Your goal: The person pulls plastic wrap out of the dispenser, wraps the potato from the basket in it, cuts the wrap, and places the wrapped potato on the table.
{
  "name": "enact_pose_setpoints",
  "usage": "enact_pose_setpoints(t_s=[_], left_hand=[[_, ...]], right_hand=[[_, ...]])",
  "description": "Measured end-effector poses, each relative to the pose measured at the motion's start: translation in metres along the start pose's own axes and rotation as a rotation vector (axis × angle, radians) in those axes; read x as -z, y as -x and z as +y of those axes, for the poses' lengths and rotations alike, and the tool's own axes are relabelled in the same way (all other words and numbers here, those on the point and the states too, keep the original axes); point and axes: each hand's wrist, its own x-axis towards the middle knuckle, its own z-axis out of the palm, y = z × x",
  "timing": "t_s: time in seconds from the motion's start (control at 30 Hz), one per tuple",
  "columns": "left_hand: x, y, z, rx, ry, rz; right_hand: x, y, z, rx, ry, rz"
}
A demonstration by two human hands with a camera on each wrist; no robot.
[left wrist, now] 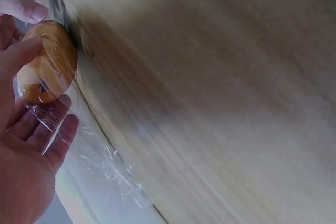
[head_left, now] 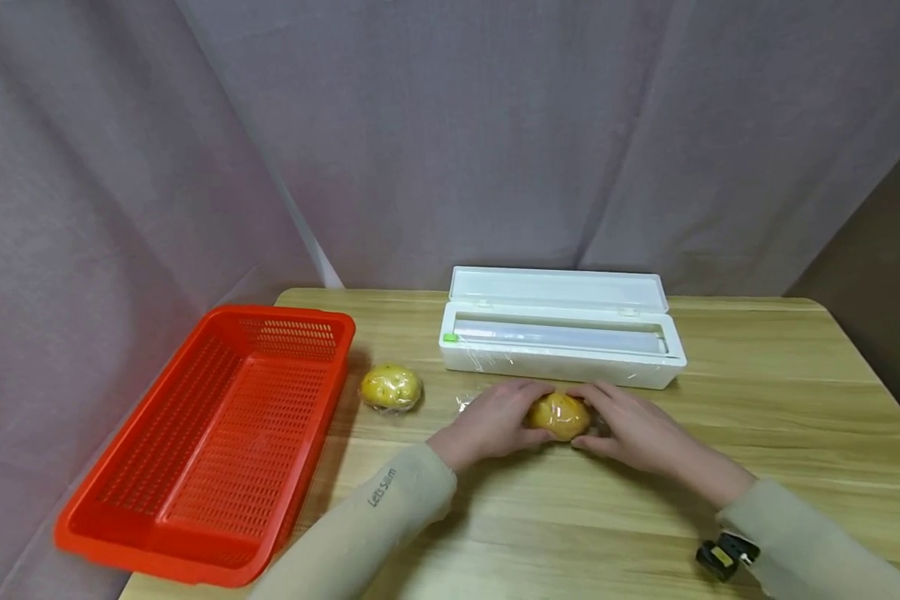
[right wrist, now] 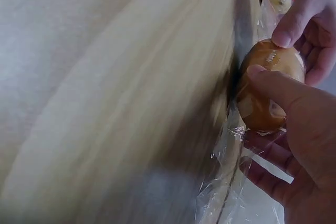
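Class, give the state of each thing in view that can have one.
White film box, lid open.
Film roll, inside the box.
Red basket, upright.
Potato beside the basket, film-wrapped.
Held potato, between both hands.
Clear film, crinkled, over held potato.
Left hand, gripping held potato.
Right hand, gripping held potato.

potatoes: I count 2
hands: 2
basket: 1
box: 1
film roll: 1
slider: 1
surface: 1

Left hand, right hand gripping brown potato — clear film around it, wooden tabletop alongside.
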Motion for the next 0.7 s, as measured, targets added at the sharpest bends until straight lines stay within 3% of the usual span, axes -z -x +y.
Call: enact_pose_setpoints(t_s=[0.1, 0.43, 0.57, 0.7], left_hand=[[0.002, -0.001, 0.000, 0.009, -0.023, -0.013], [-0.001, -0.005, -0.002, -0.034, -0.325, 0.017], [-0.005, -0.008, -0.006, -0.054, -0.352, 0.042], [-0.004, -0.011, -0.008, -0.045, -0.317, 0.044]], right_hand=[[0.000, -0.004, 0.001, -0.021, -0.010, -0.028], [0.004, -0.008, 0.003, -0.058, -0.050, -0.070], [0.003, -0.007, 0.003, -0.063, -0.046, -0.070], [0.002, -0.005, 0.002, -0.059, -0.044, -0.054]])
